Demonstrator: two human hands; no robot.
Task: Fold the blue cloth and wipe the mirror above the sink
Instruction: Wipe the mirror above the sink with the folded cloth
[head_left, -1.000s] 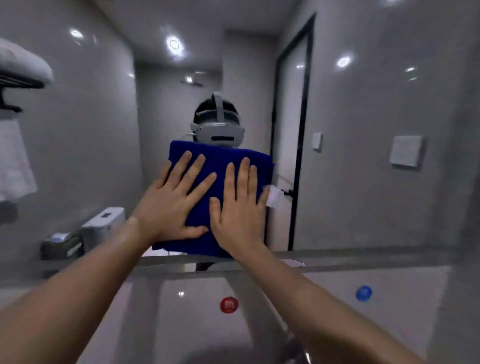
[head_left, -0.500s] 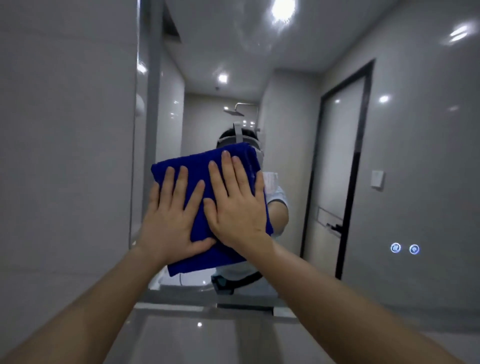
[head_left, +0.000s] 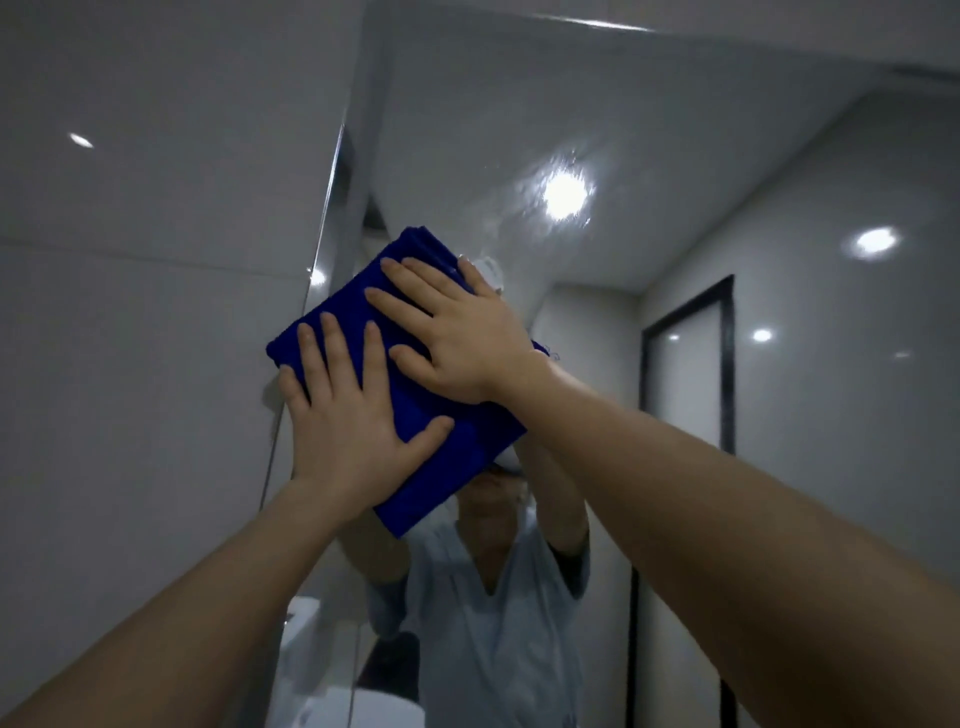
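A folded blue cloth (head_left: 457, 457) lies flat against the mirror (head_left: 649, 156), tilted, close to the mirror's left edge. My left hand (head_left: 348, 415) presses on the cloth's lower left part with fingers spread. My right hand (head_left: 457, 338) presses on its upper right part, also with flat, spread fingers. Both arms reach up from the bottom of the view. The sink is out of sight.
A grey tiled wall (head_left: 145, 312) runs along the left of the mirror's edge (head_left: 317, 270). The mirror reflects a person in a light shirt (head_left: 493, 613), ceiling lights (head_left: 563, 195) and a dark-framed door (head_left: 685, 384).
Both hands slid the cloth up and to the left across the mirror, from its lower part to high near its left edge. The view tilted upward and the cloth turned.
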